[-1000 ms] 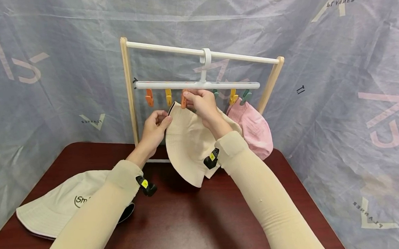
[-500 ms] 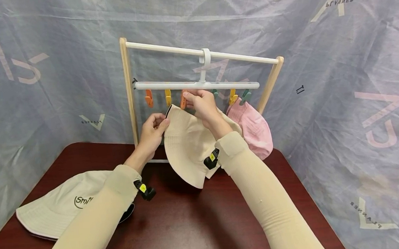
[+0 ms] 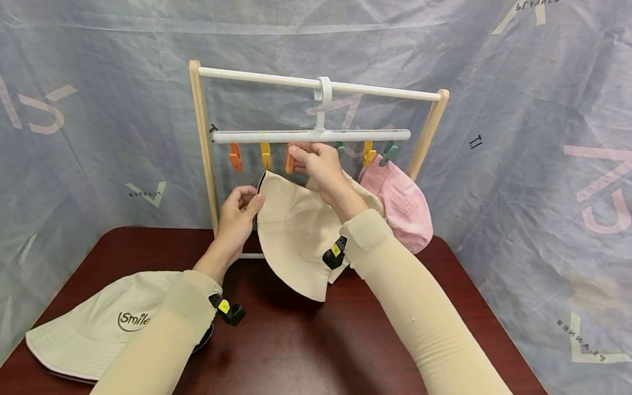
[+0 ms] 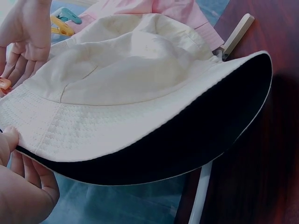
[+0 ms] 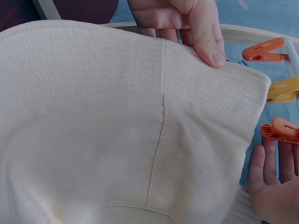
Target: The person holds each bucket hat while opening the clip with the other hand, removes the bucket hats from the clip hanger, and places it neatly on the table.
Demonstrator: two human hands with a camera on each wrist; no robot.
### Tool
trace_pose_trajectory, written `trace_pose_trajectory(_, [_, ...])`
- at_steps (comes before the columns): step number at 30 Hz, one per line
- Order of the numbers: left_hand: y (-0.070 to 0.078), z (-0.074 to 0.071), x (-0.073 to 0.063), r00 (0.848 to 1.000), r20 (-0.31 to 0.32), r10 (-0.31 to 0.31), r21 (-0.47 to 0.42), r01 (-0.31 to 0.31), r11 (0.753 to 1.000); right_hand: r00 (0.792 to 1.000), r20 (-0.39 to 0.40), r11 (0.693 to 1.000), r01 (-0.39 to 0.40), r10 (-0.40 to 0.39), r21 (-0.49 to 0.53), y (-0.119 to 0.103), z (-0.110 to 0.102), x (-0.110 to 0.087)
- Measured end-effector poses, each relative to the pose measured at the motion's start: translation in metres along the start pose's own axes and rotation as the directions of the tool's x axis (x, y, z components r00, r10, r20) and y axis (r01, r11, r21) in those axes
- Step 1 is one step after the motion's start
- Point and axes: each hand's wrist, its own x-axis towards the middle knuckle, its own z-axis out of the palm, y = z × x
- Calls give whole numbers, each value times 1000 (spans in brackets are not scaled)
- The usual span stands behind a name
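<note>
A cream bucket hat (image 3: 290, 224) with a black lining (image 4: 187, 144) is held up under the hanger. My left hand (image 3: 236, 215) pinches its brim edge, thumb on the cream side. My right hand (image 3: 322, 167) holds an orange clip (image 3: 289, 158) under the hanger bar. In the right wrist view, that orange clip (image 5: 280, 130) sits beside the brim's corner, with no fabric between its jaws. More cream stitched fabric (image 5: 240, 209) shows behind the hat, mostly hidden. A pink hat (image 3: 399, 204) hangs at the right from a green clip (image 3: 389, 154).
The white hanger (image 3: 267, 135) hooks on a rack with wooden posts (image 3: 204, 144). An orange clip (image 3: 235, 158) and a yellow clip (image 3: 266, 156) hang at its left, another yellow clip (image 3: 368, 154) at right. A pale "Smile" hat (image 3: 99, 323) lies on the dark red table (image 3: 283, 365).
My left hand has shifted left and slightly down, drawing the cream hat's brim edge away from the orange clip. My right hand has stayed nearly still at the clip.
</note>
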Motion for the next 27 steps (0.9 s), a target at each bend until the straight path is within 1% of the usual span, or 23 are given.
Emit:
trace_pose_trajectory(11, [-1,0,-8,1000,-21,-5,-16,5,1000,1000,5,1000,4,-4,-14,-1,0,-3])
trace_pose_trajectory(18, [-5,0,-10,999,-51,-6,-58,3,998,1000,11,1000,-2,3,-6,-2,-1,-5])
trace_pose_trajectory(27, [-5,-1,-13,999,-49,-13,-82,9,997,1000,21,1000,-9,9,-13,-2,-1,-4])
